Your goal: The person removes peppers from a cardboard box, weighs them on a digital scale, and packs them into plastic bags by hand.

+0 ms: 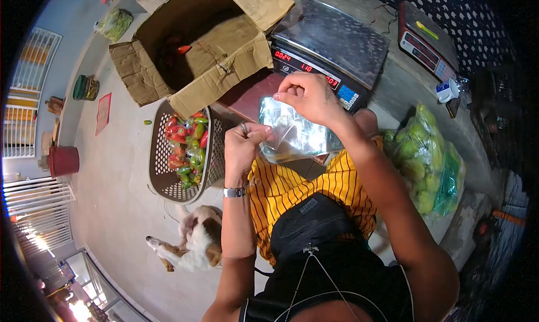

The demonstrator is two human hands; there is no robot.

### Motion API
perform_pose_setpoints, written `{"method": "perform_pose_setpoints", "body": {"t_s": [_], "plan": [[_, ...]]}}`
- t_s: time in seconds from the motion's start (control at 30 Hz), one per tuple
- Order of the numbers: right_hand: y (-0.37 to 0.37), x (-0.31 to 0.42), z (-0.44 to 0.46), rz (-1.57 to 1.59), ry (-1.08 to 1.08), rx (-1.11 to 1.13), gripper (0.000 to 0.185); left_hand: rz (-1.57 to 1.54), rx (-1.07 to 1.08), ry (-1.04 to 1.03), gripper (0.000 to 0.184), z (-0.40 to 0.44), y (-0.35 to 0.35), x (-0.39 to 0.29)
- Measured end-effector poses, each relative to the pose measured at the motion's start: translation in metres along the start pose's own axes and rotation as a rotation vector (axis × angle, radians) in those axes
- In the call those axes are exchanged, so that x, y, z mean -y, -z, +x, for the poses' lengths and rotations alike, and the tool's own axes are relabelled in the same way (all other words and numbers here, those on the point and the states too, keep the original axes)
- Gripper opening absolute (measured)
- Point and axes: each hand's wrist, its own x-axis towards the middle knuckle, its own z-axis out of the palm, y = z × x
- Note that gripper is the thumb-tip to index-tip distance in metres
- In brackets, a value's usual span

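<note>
A shiny stack of clear plastic bags [297,128] sits over my lap, in front of the scale. My left hand [242,145], with a ring and a metal wristwatch, pinches a clear film corner at its left side. My right hand [311,97] has thumb and fingertips closed at the upper edge of the plastic. Whether one bag or more is between the fingers cannot be made out. Just beyond my right hand is a digital scale [331,38] with lit red digits. Left of my hands stands a perforated basket [161,173] holding bagged red and green peppers [188,148].
An open cardboard box [222,35] with a few red peppers inside stands beyond the basket. Bags of green produce [424,159] lie to my right. A second scale [424,49] and a white mug [446,90] are farther right. A dog [193,237] lies on the floor.
</note>
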Motion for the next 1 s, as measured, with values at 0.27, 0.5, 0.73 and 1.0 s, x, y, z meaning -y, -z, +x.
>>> {"method": "perform_pose_setpoints", "body": {"t_s": [0.27, 0.5, 0.73, 1.0], "plan": [[-0.009, -0.013, 0.004, -0.003, 0.045, -0.160, 0.018, -0.070, -0.068, -0.001, 0.017, -0.007, 0.000, -0.006], [-0.032, 0.007, -0.063, 0.133, -0.111, -0.081, 0.023, -0.196, -0.109, -0.039, 0.020, -0.004, -0.023, 0.015], [-0.028, -0.037, -0.094, 0.612, -0.288, 0.053, 0.018, -0.665, 0.309, 0.062, 0.009, 0.002, -0.038, 0.052], [-0.020, -0.041, -0.103, 0.424, -0.300, -0.154, 0.023, -0.191, 0.271, -0.146, 0.014, -0.002, -0.027, 0.032]]}}
